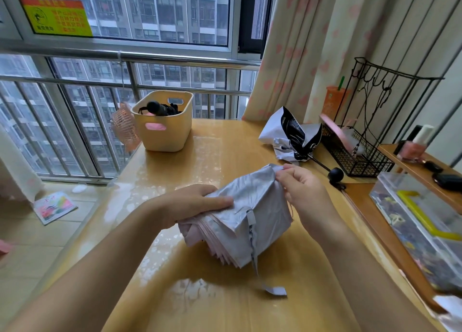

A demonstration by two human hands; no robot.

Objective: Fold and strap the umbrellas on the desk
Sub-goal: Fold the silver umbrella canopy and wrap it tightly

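Note:
A silver-and-pink umbrella [252,214] lies gathered above the middle of the wooden desk [200,294]. My left hand [192,203] clamps its folded canopy from the left. My right hand [302,190] pinches a silver panel edge at its far end. The umbrella's strap [257,261] hangs loose, its tab touching the desk. A white-and-black umbrella [291,137] lies unfolded at the back right, its black round handle [335,174] pointing toward me. A black folded umbrella [160,108] rests in the cream basket [163,129].
A black wire rack [360,154] stands at the desk's back right. A clear box with a yellow handle [420,221] sits on a lower shelf to the right. A pink fan [125,126] hangs beside the basket by the window railing.

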